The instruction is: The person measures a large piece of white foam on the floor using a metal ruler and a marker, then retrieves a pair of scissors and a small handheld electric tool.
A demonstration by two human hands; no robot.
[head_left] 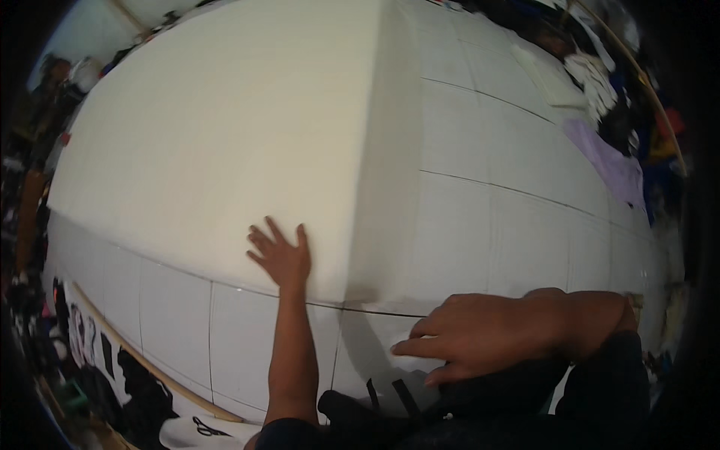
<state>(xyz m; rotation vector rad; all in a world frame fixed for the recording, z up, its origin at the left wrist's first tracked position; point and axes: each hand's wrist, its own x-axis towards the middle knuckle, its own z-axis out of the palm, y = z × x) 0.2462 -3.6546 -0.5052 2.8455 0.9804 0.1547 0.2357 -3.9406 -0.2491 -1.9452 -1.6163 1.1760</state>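
Observation:
A large cream-coloured slab, which looks like a foam sheet point(225, 127), lies across the white tiled floor point(517, 225). Its right edge runs away from me and casts a soft shadow on the tiles. My left hand point(282, 259) rests flat on the slab near its close right corner, fingers spread, holding nothing. To the right, my right hand point(480, 334) hangs over the tiles close to my dark-clothed legs. Its fingers point left, loosely stretched and apart, with nothing visible in them.
A long wooden stick point(150, 364) lies at the lower left, with dark cloth beside it. Black-handled scissors point(208, 427) sit on white material near my left arm. At the far right are a purple cloth point(611, 161), a pale flat pad point(551, 79) and piled fabrics.

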